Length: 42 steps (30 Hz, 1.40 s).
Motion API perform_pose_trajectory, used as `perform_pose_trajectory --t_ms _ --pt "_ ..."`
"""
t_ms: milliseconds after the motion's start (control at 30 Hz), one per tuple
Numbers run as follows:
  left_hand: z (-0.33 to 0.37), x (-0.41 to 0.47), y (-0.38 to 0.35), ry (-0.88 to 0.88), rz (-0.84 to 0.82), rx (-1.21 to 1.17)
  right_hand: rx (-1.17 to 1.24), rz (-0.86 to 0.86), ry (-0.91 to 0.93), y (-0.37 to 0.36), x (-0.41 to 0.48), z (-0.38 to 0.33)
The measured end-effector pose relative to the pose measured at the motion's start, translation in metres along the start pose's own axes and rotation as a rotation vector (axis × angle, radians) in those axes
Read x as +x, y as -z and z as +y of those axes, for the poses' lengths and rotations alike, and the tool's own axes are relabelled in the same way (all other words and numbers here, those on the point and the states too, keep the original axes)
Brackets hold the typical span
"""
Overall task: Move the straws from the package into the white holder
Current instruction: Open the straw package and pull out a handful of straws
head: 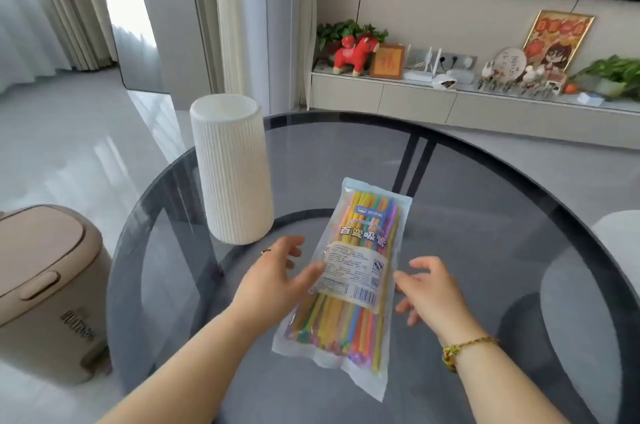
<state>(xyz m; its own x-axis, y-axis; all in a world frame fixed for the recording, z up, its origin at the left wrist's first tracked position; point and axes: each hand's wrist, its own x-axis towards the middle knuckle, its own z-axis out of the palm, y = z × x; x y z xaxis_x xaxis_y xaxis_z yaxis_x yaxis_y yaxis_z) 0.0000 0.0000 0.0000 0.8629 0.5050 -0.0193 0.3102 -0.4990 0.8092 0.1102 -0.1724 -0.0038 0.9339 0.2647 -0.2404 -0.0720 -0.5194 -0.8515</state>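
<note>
Left hand thumb touching pkg edge, right hand hovering open beside. We're judging pkg light, slippery; pinching top seal advised.

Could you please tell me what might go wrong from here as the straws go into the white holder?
1. The straw package, lying between the left hand and right hand, looks sealed; a hard tear could scatter the straws over the smooth glass table, where they might roll off.
2. The tall white holder stands near the table's left edge, so a bump from the left hand could topple it.
</note>
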Motion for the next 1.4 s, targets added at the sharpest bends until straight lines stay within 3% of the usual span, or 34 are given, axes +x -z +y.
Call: perform_pose_trajectory --t_ms 133,267,433,533,767,900,1033,1133,1267,1400 --pt "0.016 -0.028 -0.010 -0.061 -0.133 0.276 0.080 -0.162 -0.102 -0.010 -0.033 -0.006" --pt "0.018 -0.043 -0.016 -0.120 -0.132 0.571 0.149 -0.211 -0.125 -0.024 -0.067 -0.002" --pt "0.011 -0.064 -0.017 -0.070 -0.132 0.606 0.172 -0.226 -0.105 -0.025 -0.091 0.007" --pt "0.012 -0.071 -0.010 -0.091 -0.169 0.667 0.149 -0.136 -0.059 -0.016 -0.101 0.013" --pt "-0.009 -0.090 0.044 -0.127 -0.401 0.894 0.075 0.251 0.121 0.023 -0.116 0.023" --pt "-0.024 -0.091 0.066 -0.088 -0.363 0.975 0.073 0.286 0.077 0.026 -0.117 0.029" --pt "-0.028 -0.093 0.058 -0.097 -0.141 0.910 0.126 0.179 0.067 0.019 -0.119 0.032" --pt "-0.023 -0.098 0.035 -0.190 0.038 0.700 0.165 0.162 0.042 0.016 -0.115 0.034" --pt "-0.009 -0.105 -0.007 -0.377 0.058 0.451 0.310 0.083 -0.022 0.014 -0.109 0.037" --pt "0.003 -0.111 -0.035 -0.455 0.044 0.459 0.590 -0.138 -0.063 0.011 -0.106 0.041"
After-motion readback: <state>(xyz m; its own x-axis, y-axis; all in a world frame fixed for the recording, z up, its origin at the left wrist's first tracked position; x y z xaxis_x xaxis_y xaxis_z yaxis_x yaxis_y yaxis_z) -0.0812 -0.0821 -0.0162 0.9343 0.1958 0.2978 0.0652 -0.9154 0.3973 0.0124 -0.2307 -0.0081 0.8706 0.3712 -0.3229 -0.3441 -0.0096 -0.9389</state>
